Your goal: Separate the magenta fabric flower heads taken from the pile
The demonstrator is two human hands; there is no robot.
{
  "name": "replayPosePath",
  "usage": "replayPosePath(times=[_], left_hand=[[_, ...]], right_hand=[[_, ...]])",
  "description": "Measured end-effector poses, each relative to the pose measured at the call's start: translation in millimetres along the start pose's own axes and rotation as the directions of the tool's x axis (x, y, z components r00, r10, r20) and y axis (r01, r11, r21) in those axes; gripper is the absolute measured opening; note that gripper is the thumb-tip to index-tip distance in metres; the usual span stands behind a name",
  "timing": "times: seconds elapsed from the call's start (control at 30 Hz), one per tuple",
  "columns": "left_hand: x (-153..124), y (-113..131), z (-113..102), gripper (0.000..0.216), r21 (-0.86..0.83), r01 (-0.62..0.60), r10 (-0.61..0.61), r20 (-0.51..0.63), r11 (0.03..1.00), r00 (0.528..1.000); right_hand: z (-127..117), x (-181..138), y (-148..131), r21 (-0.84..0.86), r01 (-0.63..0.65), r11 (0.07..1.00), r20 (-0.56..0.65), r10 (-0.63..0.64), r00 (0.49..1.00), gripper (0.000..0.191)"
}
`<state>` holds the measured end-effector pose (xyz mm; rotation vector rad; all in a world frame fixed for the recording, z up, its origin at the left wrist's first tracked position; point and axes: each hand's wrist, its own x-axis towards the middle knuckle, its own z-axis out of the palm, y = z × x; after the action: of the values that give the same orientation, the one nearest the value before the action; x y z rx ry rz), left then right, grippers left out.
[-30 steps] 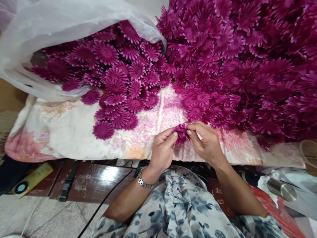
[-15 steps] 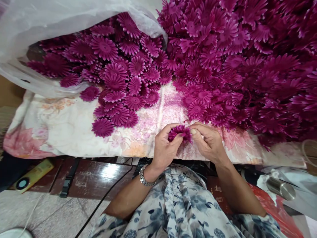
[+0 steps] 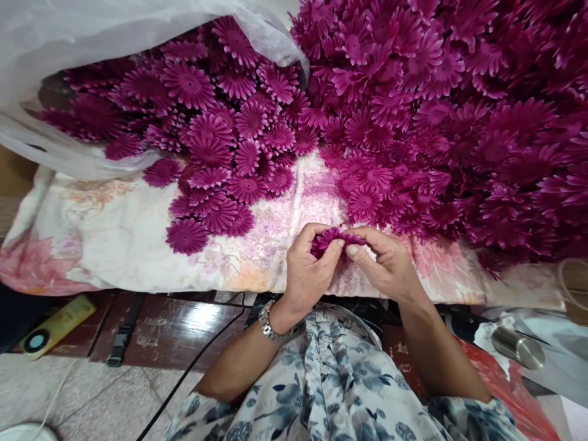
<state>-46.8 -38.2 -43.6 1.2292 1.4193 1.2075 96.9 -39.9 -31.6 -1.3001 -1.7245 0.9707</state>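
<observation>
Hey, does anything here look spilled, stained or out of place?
Yes. The floral cloth has a magenta speckled stain between the flower piles, matching the flowers' colour. One flower lies apart from the left pile. Both hands pinch one flower.

- left hand [image 3: 307,275]: bare, with a silver link wristwatch [image 3: 269,323] at the wrist
- right hand [image 3: 386,264]: bare, forearm uncovered
- garment [image 3: 340,392] at 6 o'clock: white, blue-grey floral print, possibly short-sleeved
</observation>
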Motion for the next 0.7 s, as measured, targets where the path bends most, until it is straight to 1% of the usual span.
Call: replayPosePath(times=[0.07, 0.1, 0.2, 0.27, 0.4, 0.5, 0.57, 0.7], left_hand=[[-0.2, -4.0, -1.0, 0.010, -0.105, 0.027, -0.023, 0.040, 0.994, 0.999], [-0.1, -6.4, -1.4, 0.011, -0.177, 0.049, -0.040, 0.051, 0.983, 0.998], [0.8, -9.9, -2.8, 0.015, -0.384, 0.113, -0.103, 0.046, 0.917, 0.994], [1.1, -7.8, -4.0, 0.019, -0.472, 0.175, -0.156, 0.079, 0.864, 0.985], [0.0, 0.0, -7.3, 0.013, -0.514, 0.282, -0.217, 0.183, 0.810, 0.959], [-0.2, 2.5, -10.1, 0.011, -0.535, 0.321, -0.267, 0.179, 0.781, 0.947], [0.9, 3.2, -12.0, 0.012, -0.558, 0.330, -0.288, 0.165, 0.761, 0.943], [3.9, 7.4, -14.8, 0.016, -0.595, 0.378, -0.289, 0.243, 0.709, 0.926]], right_hand=[[-3.0, -0.1, 6.1, 0.084, -0.039, 0.996, -0.031, 0.042, 0.999, 0.017], [-4.8, -0.1, 8.7, 0.097, -0.057, 0.994, -0.059, 0.063, 0.996, 0.017], [-9.9, 0.3, 11.9, 0.066, -0.103, 0.993, -0.150, 0.112, 0.982, 0.015], [-11.3, 1.3, 10.0, 0.048, -0.114, 0.992, -0.183, 0.121, 0.976, 0.013], [-9.0, 3.8, 4.2, 0.036, -0.135, 0.990, -0.209, 0.140, 0.968, 0.013], [-6.5, 3.7, 4.2, 0.040, -0.152, 0.988, -0.218, 0.157, 0.963, 0.016], [-5.9, 2.6, 6.6, 0.053, -0.137, 0.989, -0.205, 0.146, 0.968, 0.019], [-7.1, 1.1, 10.5, 0.068, -0.093, 0.993, -0.155, 0.102, 0.983, 0.024]])
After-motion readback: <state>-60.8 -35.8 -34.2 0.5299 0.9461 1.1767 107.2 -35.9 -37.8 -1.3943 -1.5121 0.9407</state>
